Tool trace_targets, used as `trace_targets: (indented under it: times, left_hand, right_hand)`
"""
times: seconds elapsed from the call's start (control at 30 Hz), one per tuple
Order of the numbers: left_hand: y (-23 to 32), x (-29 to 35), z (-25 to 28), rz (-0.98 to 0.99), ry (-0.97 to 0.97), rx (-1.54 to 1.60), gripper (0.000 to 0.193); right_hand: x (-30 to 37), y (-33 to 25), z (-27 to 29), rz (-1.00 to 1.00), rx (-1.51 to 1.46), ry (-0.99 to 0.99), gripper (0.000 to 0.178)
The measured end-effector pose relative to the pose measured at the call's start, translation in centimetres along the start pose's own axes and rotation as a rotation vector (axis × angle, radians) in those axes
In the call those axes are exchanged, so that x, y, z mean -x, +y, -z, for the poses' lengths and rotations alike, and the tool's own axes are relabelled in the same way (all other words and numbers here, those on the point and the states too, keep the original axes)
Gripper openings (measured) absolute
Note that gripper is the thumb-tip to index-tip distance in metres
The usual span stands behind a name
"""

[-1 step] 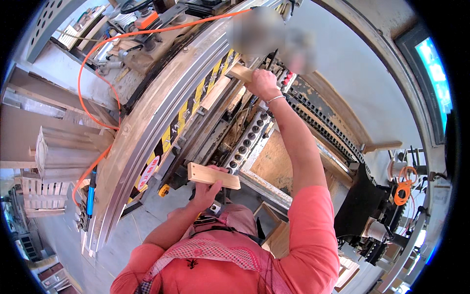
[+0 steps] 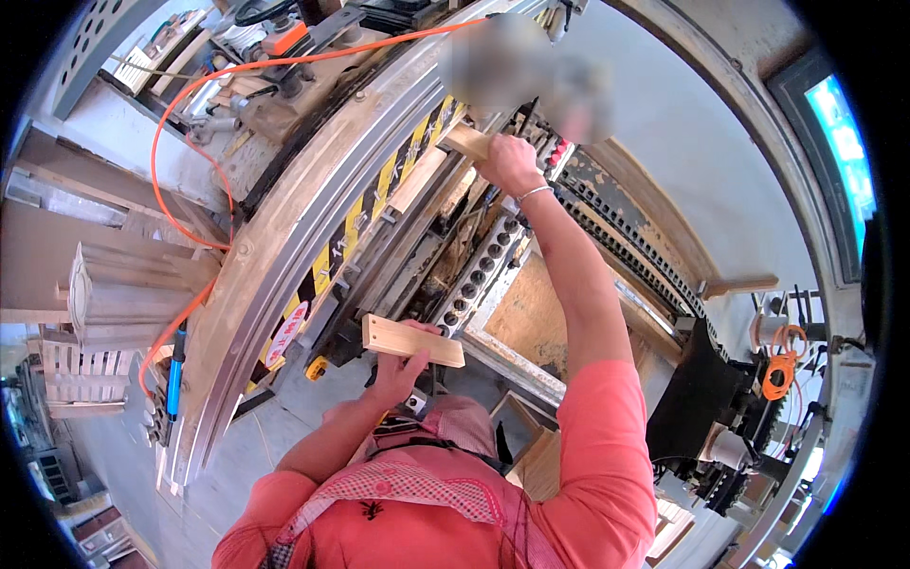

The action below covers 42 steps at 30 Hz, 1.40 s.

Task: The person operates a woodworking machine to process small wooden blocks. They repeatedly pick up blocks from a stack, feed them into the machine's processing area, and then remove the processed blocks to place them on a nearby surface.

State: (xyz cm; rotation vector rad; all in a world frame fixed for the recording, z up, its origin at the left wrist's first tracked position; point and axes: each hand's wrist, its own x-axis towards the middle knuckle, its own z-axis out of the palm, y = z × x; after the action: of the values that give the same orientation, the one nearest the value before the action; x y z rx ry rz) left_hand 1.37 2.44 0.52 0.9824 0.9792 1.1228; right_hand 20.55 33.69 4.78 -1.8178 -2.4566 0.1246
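Note:
My left hand (image 2: 396, 377) is closed around a short pale wooden block (image 2: 417, 347), with small holes near its left end. It is held in front of my body, just beyond my apron. My right hand (image 2: 512, 165) reaches far forward over the machine and grips the near end of another wooden piece (image 2: 465, 142). That piece lies close to a yellow-and-black striped rail (image 2: 387, 180). Along the same rail rests a wooden strip (image 2: 420, 182), which neither hand touches. A bank of dark round sockets (image 2: 476, 277) runs between my two hands.
An orange hose (image 2: 156, 180) loops across the left side. The curved machine beam (image 2: 284, 180) arcs beside my left arm. Cluttered tools and a workbench stand at the back left. A lit screen (image 2: 841, 152) hangs at the far right, above a black machine cover (image 2: 687, 398).

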Motion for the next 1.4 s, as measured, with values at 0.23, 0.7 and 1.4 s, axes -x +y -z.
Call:
trace_targets:
  times: [0.23,0.7,1.4]
  left_hand:
    - [0.0,0.3,0.1,0.039,0.032,-0.014,0.037]
    - [1.2,0.1,-0.3,0.05,0.037,0.019,0.029]
    - [-0.7,-0.3,0.6,-0.002,0.039,0.12,0.031]
  right_hand:
    - [-0.1,-0.4,0.2,-0.025,0.012,-0.021,0.028]
    - [0.0,-0.4,-0.4,0.012,0.03,0.004,0.035]
    - [-1.1,0.0,-1.5,-0.061,0.114,-0.087,0.033]
